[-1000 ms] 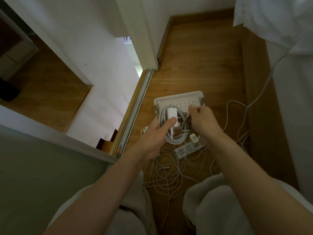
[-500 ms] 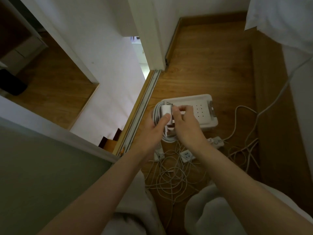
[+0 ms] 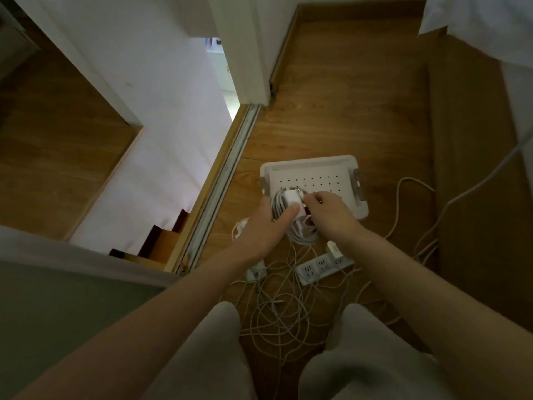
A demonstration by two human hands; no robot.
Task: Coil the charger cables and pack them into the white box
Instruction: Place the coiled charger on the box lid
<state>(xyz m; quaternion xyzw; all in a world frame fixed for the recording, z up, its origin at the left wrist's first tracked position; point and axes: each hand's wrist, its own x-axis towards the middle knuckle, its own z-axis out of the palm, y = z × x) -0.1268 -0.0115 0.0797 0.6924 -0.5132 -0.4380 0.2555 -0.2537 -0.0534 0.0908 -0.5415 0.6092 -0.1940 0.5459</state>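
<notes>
Wooden floor (image 3: 331,111) carries the white box (image 3: 314,164), its perforated bottom showing. Over its near left corner the left hand (image 3: 264,230) grips a coiled charger cable (image 3: 300,238), thumb pressing the white charger brick (image 3: 291,197) against the loops. The right hand (image 3: 328,212) pinches the cable's end just beside the brick. Loose cables (image 3: 277,307) and a power strip (image 3: 320,267) lie nearer the knees (image 3: 219,327).

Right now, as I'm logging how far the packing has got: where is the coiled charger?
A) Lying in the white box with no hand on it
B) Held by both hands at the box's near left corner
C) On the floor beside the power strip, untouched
B: the left hand and the right hand both grip the coiled charger at the near left corner of the white box.
</notes>
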